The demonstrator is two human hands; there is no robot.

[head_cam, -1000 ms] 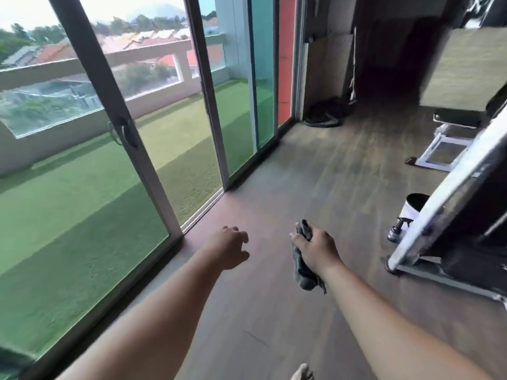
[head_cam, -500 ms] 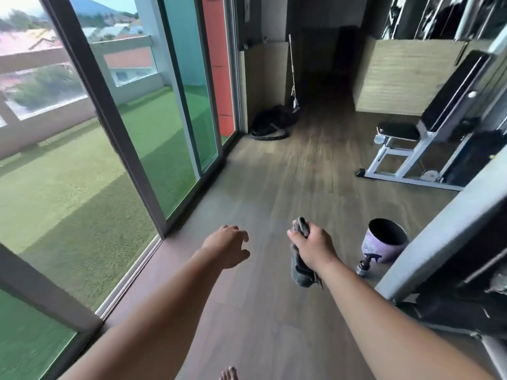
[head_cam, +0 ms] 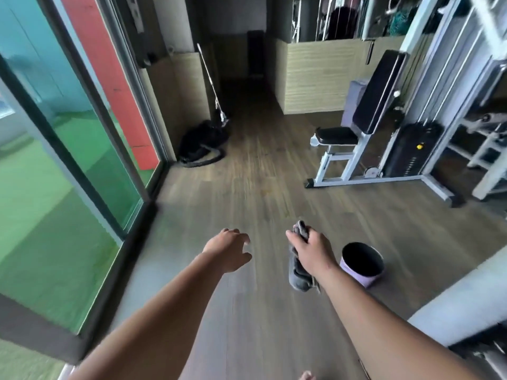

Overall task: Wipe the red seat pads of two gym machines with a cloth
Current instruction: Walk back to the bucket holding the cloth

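Note:
My right hand (head_cam: 312,252) is closed around a bunched dark grey cloth (head_cam: 299,272), which hangs below the fist over the wooden floor. To its left my left hand (head_cam: 229,249) holds nothing, its fingers loosely curled and apart. A white-framed gym machine (head_cam: 354,154) stands ahead on the right, far from both hands, with a dark seat pad (head_cam: 336,132) and a dark tilted back pad (head_cam: 377,90). No red seat pad is in view.
A lilac bucket (head_cam: 362,266) stands on the floor just right of my right hand. A white machine beam (head_cam: 461,308) crosses the lower right. Sliding glass doors (head_cam: 82,149) line the left side. A coiled black rope (head_cam: 203,145) lies in the far corner.
The view has swung right, away from the glass doors, bringing the white-framed machine and the bucket further into view. Both hands keep their pose, with the cloth still in my right hand.

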